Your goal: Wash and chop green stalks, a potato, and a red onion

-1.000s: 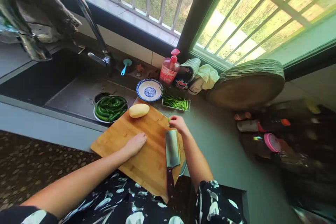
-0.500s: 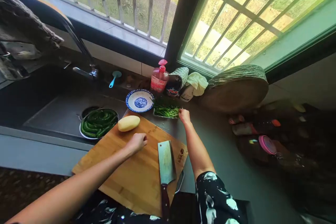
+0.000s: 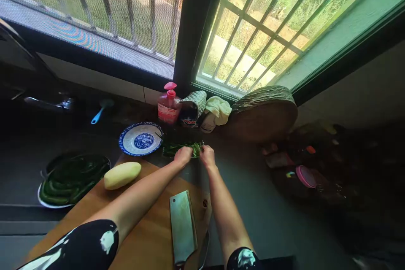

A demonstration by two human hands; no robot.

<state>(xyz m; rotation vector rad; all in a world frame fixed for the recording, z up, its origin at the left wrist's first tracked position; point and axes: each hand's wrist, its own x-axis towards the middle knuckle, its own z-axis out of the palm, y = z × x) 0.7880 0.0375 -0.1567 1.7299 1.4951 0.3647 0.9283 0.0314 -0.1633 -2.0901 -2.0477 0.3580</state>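
One potato (image 3: 122, 175), one cleaver (image 3: 182, 228), perhaps two bottles (image 3: 167, 107).

Both hands, the left hand (image 3: 182, 155) and the right hand (image 3: 207, 156), lie side by side on the green stalks (image 3: 182, 148). Left of the fingers stands the bowl (image 3: 141, 139). Behind the fingers stands the soap bottle (image 3: 166, 104). Nearer than the fingers, the cleaver (image 3: 182, 228) lies on the cutting board (image 3: 148, 236), the potato (image 3: 122, 175) at its left.

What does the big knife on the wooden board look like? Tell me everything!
The cleaver has a wide, flat, rectangular blade of dull grey metal, a bit stained. It lies flat on the wooden cutting board, blade pointing away from the person, between the two forearms. Its handle end runs out of the picture at the bottom. Neither hand touches it.
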